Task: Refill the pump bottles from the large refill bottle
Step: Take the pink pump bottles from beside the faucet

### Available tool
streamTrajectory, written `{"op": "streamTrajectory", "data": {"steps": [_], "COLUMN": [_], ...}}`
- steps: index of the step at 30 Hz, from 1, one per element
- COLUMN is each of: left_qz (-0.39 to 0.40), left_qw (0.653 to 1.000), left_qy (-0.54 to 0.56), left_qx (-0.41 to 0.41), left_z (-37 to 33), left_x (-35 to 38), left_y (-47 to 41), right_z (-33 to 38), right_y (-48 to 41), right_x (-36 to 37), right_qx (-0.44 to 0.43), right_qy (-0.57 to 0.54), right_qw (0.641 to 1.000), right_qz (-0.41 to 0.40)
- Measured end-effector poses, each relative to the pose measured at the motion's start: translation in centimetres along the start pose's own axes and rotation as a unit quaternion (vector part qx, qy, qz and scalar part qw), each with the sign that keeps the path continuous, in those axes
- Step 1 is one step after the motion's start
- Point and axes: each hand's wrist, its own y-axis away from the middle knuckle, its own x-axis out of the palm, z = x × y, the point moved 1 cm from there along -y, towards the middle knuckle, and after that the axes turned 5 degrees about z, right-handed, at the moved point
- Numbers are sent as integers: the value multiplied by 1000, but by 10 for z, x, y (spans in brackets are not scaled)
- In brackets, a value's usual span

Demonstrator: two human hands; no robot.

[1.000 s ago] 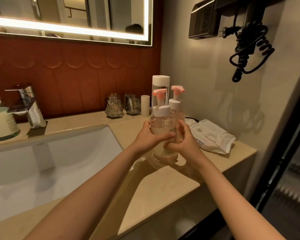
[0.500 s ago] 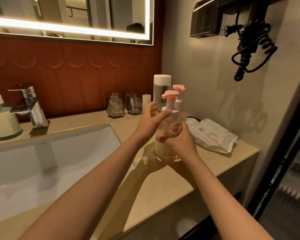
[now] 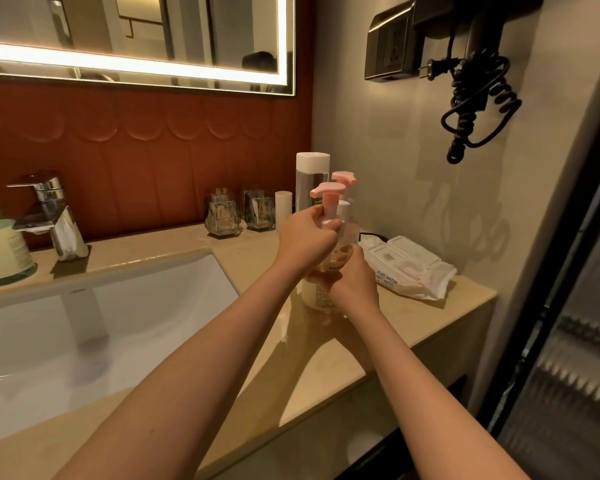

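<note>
Now your left hand (image 3: 305, 244) curls round the neck of the clear plastic bottle with the pink pump (image 3: 317, 297), and your right hand (image 3: 354, 282) wraps its middle. It stands on the tan counter (image 3: 326, 358). It looks smooth and slippy, so grip low.

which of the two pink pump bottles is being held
The front bottle: the left hand grips its pump collar, the right hand its body. The rear bottle stands behind it.
</note>
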Motion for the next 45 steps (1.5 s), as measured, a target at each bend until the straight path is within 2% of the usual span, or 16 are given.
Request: {"op": "streamTrajectory", "data": {"steps": [4,7,9,13,14,17,19,22,28,33,38,39,43,45], "left_qz": [-45,-46,-8,130,139,81,22,-50,-82,55,-77,-82,50,49], "left_qw": [996,993,997,991,990,990,978,968,974,988,995,995,998,998], "left_qy": [-72,-107,-78,18,14,-108,-196,-230,-195,-131,-51,-44,-7,-7], "left_qx": [-5,-2,10,21,21,34,64,89,75,62,28,27,36,42], "left_z": [6,10,11,4,5,4,5,9,11,4,3,3,2,1], "left_x": [-1,0,-3,-8,-7,-2,1,0,-10,-10,-21,-23,-9,-3], "left_y": [-4,-5,-8,-9,-10,-9,-6,-8,-10,-3,-4,-5,-5,-5], "right_z": [0,2,3,2,2,1,0,1,-1,0,2,2,1,1], "right_y": [1,1,1,0,0,1,6,8,5,8,7,6,7,7], "right_x": [0,-1,-2,-3,-3,0,4,5,-2,-4,-2,-2,-3,-3], "right_qx": [1,6,11,20,21,9,3,0,6,-5,3,3,-7,-4], "right_qy": [16,11,-2,-12,-8,28,77,97,57,82,67,65,76,74], "right_qw": [1000,1000,1000,1000,1000,1000,996,993,997,996,996,996,996,996], "right_qz": [-8,-4,2,10,10,-8,-51,-70,-59,-44,-60,-61,-51,-45]}}
